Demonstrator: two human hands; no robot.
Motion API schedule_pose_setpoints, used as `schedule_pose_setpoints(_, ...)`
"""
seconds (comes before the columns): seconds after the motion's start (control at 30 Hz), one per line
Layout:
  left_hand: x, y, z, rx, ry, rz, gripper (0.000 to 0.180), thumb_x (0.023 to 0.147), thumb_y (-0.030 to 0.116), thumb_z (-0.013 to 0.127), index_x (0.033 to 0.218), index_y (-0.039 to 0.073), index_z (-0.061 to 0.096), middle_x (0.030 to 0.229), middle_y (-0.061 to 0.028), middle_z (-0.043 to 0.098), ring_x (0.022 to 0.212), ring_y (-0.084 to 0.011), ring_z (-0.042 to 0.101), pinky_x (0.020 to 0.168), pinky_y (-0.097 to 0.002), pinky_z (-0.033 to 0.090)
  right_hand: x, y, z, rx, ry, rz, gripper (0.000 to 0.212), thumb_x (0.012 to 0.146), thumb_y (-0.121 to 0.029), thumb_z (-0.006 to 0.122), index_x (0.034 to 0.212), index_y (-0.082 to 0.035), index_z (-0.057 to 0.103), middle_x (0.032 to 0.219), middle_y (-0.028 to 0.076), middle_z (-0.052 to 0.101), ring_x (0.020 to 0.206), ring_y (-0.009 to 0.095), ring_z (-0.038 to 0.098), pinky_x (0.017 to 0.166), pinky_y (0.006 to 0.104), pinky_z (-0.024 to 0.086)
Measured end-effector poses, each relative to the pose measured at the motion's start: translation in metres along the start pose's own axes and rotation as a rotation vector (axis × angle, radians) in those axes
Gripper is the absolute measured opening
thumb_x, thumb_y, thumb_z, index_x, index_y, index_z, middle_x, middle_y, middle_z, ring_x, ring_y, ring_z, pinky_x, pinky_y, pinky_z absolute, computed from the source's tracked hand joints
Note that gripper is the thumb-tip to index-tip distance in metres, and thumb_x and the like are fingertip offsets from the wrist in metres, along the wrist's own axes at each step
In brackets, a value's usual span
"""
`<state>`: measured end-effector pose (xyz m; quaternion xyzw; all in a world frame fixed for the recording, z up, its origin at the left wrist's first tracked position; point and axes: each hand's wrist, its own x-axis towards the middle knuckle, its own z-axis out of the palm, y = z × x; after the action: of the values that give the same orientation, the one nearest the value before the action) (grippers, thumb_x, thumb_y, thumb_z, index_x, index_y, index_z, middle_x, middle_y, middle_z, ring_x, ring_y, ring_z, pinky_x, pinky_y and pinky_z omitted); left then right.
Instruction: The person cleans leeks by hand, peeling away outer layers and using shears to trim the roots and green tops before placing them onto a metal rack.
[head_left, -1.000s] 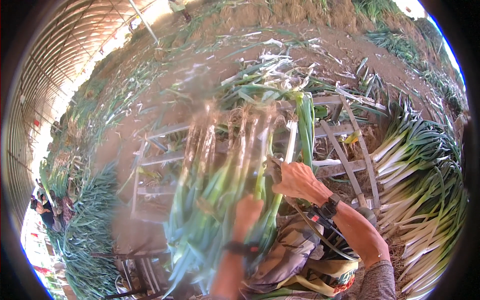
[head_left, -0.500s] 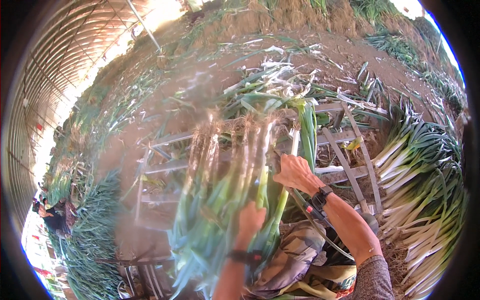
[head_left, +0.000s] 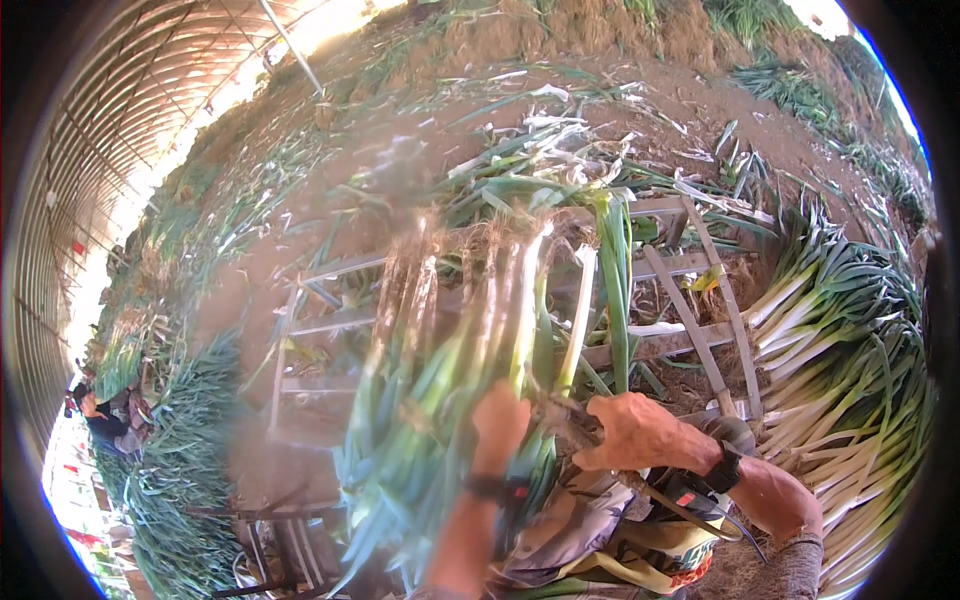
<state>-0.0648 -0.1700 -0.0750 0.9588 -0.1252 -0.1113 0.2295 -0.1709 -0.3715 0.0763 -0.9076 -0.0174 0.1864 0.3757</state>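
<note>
Head view: leeks (head_left: 440, 370) lie in a bunch over a slatted metal rack (head_left: 690, 340) at the centre of the frame, roots toward the top and leaves toward the lower edge. Left hand (head_left: 500, 420) rests on their green part, below centre; blur hides whether its fingers close on a stalk. Just right of it, the right hand (head_left: 640, 432) has its fingers curled around a dark handheld tool (head_left: 572, 422) with a hose (head_left: 665, 498). Pale-stemmed leeks (head_left: 840, 410) fill the right side; a person (head_left: 112, 420) sits far left.
</note>
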Motion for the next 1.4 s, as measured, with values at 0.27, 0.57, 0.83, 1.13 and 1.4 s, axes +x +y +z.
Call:
schedule_pose_setpoints(0.27, 0.0, 0.011, 0.01, 0.089, 0.078, 0.06, 0.028, 0.082, 0.028, 0.066, 0.095, 0.006, 0.055, 0.086, -0.0185, 0.067, 0.08, -0.0402, 0.065, 0.071, -0.0531, 0.05, 0.017, 0.007, -0.006, -0.125, 0.018, 0.095, 0.052, 0.072, -0.041, 0.07, 0.087, 0.008, 0.061, 0.073, 0.025, 0.065, 0.07, 0.04, 0.066, 0.069, 0.0468, 0.053)
schedule_pose_setpoints(0.57, -0.006, 0.017, 0.0, 0.063, -0.024, -0.082, 0.031, 0.079, 0.025, 0.064, 0.094, -0.001, 0.057, 0.089, -0.0273, 0.067, 0.086, -0.0439, 0.065, 0.075, -0.0529, 0.048, 0.059, 0.029, -0.005, -0.113, 0.199, 0.074, 0.045, 0.07, -0.031, 0.066, 0.085, 0.011, 0.061, 0.07, 0.025, 0.065, 0.064, 0.039, 0.066, 0.067, 0.0474, 0.054)
schedule_pose_setpoints(0.83, -0.008, 0.002, 0.007, 0.159, 0.038, -0.006, 0.034, 0.084, 0.031, 0.067, 0.104, 0.006, 0.054, 0.086, -0.019, 0.069, 0.079, -0.0414, 0.067, 0.072, -0.0516, 0.052, 0.043, 0.0, -0.009, 0.02, 0.08, 0.05, 0.044, 0.074, -0.032, 0.064, 0.078, 0.012, 0.062, 0.062, 0.027, 0.061, 0.058, 0.04, 0.064, 0.063, 0.0469, 0.054)
schedule_pose_setpoints(1.13, -0.007, 0.019, -0.004, 0.068, -0.074, -0.121, 0.036, 0.082, 0.023, 0.062, 0.106, -0.003, 0.055, 0.094, -0.0262, 0.068, 0.09, -0.0407, 0.066, 0.081, -0.0509, 0.048, 0.054, 0.004, -0.002, -0.066, 0.126, 0.024, 0.039, 0.074, -0.025, 0.062, 0.08, 0.013, 0.062, 0.067, 0.026, 0.064, 0.057, 0.036, 0.065, 0.059, 0.0459, 0.055)
schedule_pose_setpoints(1.4, -0.004, 0.022, -0.004, 0.093, -0.123, -0.159, 0.035, 0.084, 0.022, 0.059, 0.108, -0.002, 0.055, 0.098, -0.0274, 0.067, 0.094, -0.043, 0.064, 0.085, -0.0526, 0.047, 0.075, 0.01, 0.0, -0.002, 0.115, 0.105, 0.031, 0.068, -0.019, 0.063, 0.084, 0.007, 0.065, 0.074, 0.024, 0.067, 0.062, 0.036, 0.067, 0.063, 0.0443, 0.055)
